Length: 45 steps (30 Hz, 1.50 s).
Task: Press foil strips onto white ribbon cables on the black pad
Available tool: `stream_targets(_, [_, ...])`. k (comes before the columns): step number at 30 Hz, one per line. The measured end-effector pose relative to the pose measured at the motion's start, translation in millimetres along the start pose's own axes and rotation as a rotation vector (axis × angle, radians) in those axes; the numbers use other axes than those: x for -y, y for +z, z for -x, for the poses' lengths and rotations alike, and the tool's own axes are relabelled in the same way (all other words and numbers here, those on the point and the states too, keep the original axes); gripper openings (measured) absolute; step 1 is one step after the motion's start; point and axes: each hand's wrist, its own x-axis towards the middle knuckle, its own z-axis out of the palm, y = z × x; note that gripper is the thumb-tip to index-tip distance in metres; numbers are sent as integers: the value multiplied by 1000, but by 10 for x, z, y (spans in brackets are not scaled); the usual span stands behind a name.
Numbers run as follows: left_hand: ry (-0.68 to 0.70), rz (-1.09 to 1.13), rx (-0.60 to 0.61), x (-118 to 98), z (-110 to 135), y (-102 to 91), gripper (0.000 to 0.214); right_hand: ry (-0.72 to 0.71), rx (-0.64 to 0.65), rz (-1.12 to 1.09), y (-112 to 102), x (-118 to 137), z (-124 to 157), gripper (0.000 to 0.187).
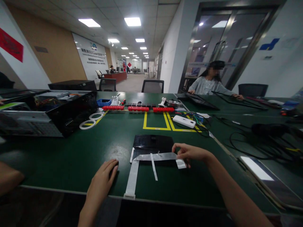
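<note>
A glossy black flat panel (153, 142) lies on the green table near its front edge. Across its lower part runs a white flat ribbon cable (132, 179), folded at the left so that one length comes down toward me and ends in a connector at the edge. A narrow white strip (154, 168) crosses the cable. My right hand (189, 153) is closed in a pinch at the cable's right end, above a small white flap (181, 164); the fingertips partly hide the contact. Left of the panel, my left hand (103, 176) lies flat on the table, holding nothing.
An opened computer case (47, 110) stands at left, beside two white rings (87, 124). Red bins (138, 108) line the back, behind yellow tape outlines (156, 128). A white device (184, 121) and black cables (239, 145) lie right. Another person (210, 82) handles a black frame.
</note>
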Motion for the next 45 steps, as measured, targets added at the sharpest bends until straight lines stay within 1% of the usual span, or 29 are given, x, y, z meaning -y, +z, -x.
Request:
stream_targets(2, [21,-17,-22,-7,-19,-2,35,-9,-6,4,10,-5,-12,47])
stream_targets(4, [66,-33,-55,-62,-44,-19,34,-14,-10,7,21,-5,-16,47])
stream_targets(6, [126,-36,-76,-187,-75,-49,34,-11,-11,1,29,-2,-14,47])
stream_targets(8, [191,-31,-70,-386,-109,-79,34,2,-8,-7,32,-3,-11,48])
stream_targets(11, [322,-36,25,-758,-169,-82,37,21,-3,-11,30,-10,-9,50])
stream_targets(13, [399,-44,95,-988,-216,-45,43,24,-5,-11,30,-13,-9,50])
stream_targets(15, [436,-62,149,-1157,-263,17,51,23,-7,-11,34,-12,-8,48])
stream_targets(17, [447,-83,198,-1247,-303,93,59,17,-13,-10,40,-8,-7,48])
stream_targets(19, [447,-95,239,-1267,-327,169,64,14,-15,-6,44,-5,-7,48])
stream_targets(21, [447,-91,266,-1243,-333,235,67,18,-12,-2,43,-6,-9,49])
stream_targets(26, [451,-67,275,-1171,-304,311,69,34,9,6,29,-18,-18,50])
stream_targets(35, [453,-66,286,-1171,-297,302,74,55,1,22,49,-8,-14,47])
stream_targets(42, [426,-48,322,-1204,-327,247,71,47,-13,18,62,6,-4,47])
stream_targets(45, [401,-31,333,-1212,-363,226,67,50,-14,26,68,11,-2,48])
